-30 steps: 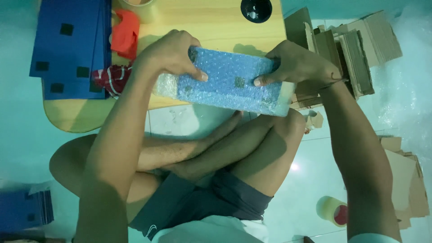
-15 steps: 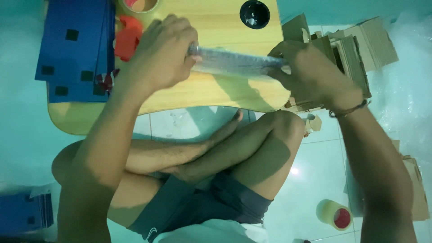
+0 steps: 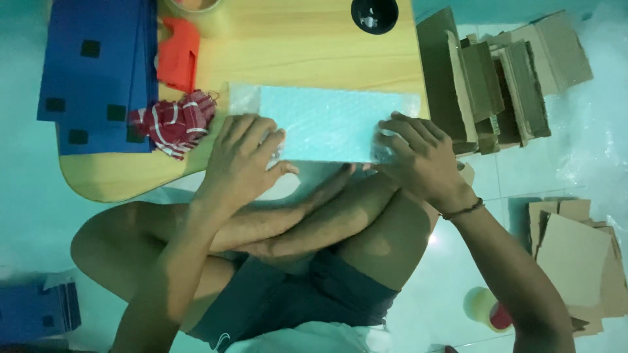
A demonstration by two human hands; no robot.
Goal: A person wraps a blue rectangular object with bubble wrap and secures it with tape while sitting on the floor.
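A flat parcel wrapped in pale bubble wrap lies on the near edge of a low wooden table. My left hand rests on its near left corner, fingers pressing the wrap down. On the near right corner sits my right hand, fingers curled over the edge, a thin bracelet at the wrist. My crossed bare legs are under the table's edge.
A stack of blue sheets with black squares covers the table's left end, with a red-and-white cloth and an orange piece beside it. A black round object stands at the back. Cardboard pieces lie right; a tape roll sits on the floor.
The parcel was held up and turned over between both hands; now it lies flat on the table with both hands pressing its near corners.
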